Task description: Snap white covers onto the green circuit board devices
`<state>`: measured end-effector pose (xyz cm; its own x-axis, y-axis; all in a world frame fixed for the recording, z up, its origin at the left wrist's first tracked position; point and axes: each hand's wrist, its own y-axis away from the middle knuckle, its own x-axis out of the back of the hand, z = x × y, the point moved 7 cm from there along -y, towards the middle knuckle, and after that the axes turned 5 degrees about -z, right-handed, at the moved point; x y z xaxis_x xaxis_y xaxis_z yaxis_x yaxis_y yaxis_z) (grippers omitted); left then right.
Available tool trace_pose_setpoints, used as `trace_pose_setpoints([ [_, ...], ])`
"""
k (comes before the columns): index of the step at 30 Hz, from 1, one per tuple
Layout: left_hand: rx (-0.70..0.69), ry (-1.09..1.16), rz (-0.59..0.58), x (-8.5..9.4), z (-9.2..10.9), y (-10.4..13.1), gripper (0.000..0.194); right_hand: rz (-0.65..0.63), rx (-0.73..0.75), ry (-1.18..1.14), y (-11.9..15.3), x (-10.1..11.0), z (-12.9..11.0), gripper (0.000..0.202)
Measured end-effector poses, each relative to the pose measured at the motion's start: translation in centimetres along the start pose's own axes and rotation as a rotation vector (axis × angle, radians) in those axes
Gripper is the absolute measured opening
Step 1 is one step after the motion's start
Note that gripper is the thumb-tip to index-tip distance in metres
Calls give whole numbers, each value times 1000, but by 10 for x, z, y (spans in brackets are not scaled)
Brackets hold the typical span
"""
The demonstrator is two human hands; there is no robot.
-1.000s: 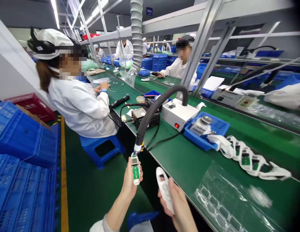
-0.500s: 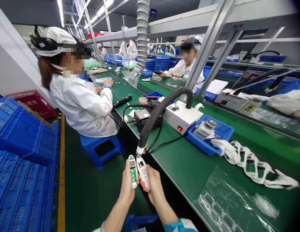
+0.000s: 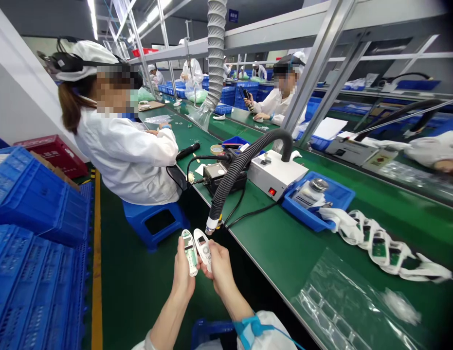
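My left hand [image 3: 183, 274] is closed around a white remote-control half [image 3: 190, 253], whose green circuit board and small screen face me. In my right hand [image 3: 219, 267] is the white front cover [image 3: 203, 249], with a dark window and round grey buttons. The two pieces stand upright side by side, tops leaning slightly apart, held in the air off the table edge. Just above and right of the cover hangs the nozzle [image 3: 211, 226] of a ribbed black hose [image 3: 233, 180]. A blue band [image 3: 247, 326] circles my right wrist.
A white box with a red switch [image 3: 275, 175] stands on the green table [image 3: 255, 228]. Right of it are a blue tray [image 3: 343, 194], a white strip holding circuit boards [image 3: 379, 248] and clear plastic packaging [image 3: 343, 301]. A co-worker [image 3: 120, 146] sits left; blue crates [image 3: 29, 282] are stacked nearby.
Both hands have moved a little left and up with the two pieces, away from the hose nozzle. Across the table, a co-worker has raised a dark object.
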<state>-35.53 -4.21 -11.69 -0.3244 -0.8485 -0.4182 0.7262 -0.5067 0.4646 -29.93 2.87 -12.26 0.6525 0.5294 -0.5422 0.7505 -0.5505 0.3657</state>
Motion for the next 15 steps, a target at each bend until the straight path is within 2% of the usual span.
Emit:
trace_pose_setpoints([
  [4,35,-67,-107,-19,-7,2,49,19,8,-21,16,23,-5,56],
  [9,86,-54,-215,-39,-14,-1,46,70,-26,-133,57,50,-8,55],
  [12,142,7,-200,-35,-26,3,45,25,-49,-309,87,54,-12,50],
  [15,198,44,-165,-23,-42,19,39,-30,-74,-457,116,58,-15,52],
])
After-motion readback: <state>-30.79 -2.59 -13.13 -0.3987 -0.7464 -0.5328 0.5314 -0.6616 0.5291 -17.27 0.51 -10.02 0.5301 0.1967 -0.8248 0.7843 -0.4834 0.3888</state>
